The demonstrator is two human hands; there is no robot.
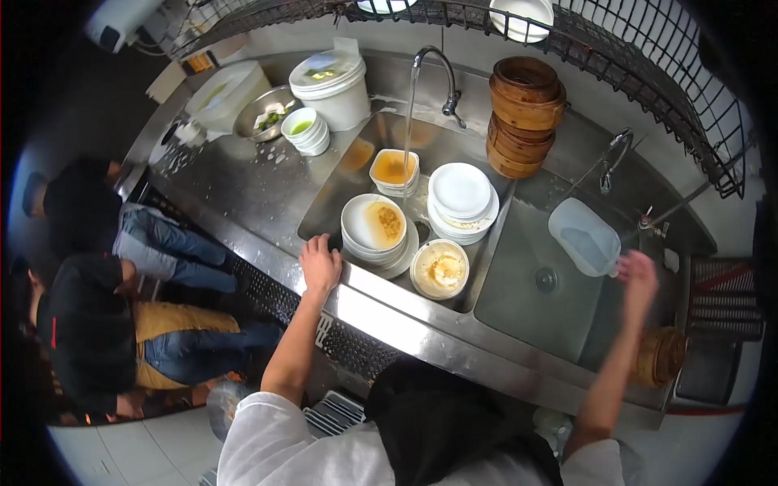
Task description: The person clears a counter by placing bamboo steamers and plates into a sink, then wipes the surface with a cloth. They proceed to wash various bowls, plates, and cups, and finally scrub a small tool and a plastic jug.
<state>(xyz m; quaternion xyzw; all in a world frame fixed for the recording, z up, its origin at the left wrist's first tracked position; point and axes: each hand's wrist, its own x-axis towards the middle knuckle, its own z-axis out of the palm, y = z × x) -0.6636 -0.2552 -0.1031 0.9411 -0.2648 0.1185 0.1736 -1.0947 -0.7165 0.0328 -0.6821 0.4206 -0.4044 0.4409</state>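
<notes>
My left hand (322, 266) rests on the metal front rim of the sink, fingers laid over the edge and holding nothing. Just beyond it a stack of white plates (365, 220) stands in the left basin, brown food remains on top. Over the right basin, my right hand (639, 279) is smeared by motion, its fingertips right at the narrow end of a translucent plastic jug (583, 235). More white plates (460, 192), a soiled bowl (440, 270) and square bowls with orange liquid (394, 168) share the left basin. Water runs from the faucet (438, 61) above.
Bamboo steamers (525, 121) are stacked behind the basins. On the left counter stand a lidded white bucket (331, 93), stacked cups (306, 134) and a metal bowl (263, 113). A wire rack (632, 61) hangs overhead. Two people (121, 324) stand at the left.
</notes>
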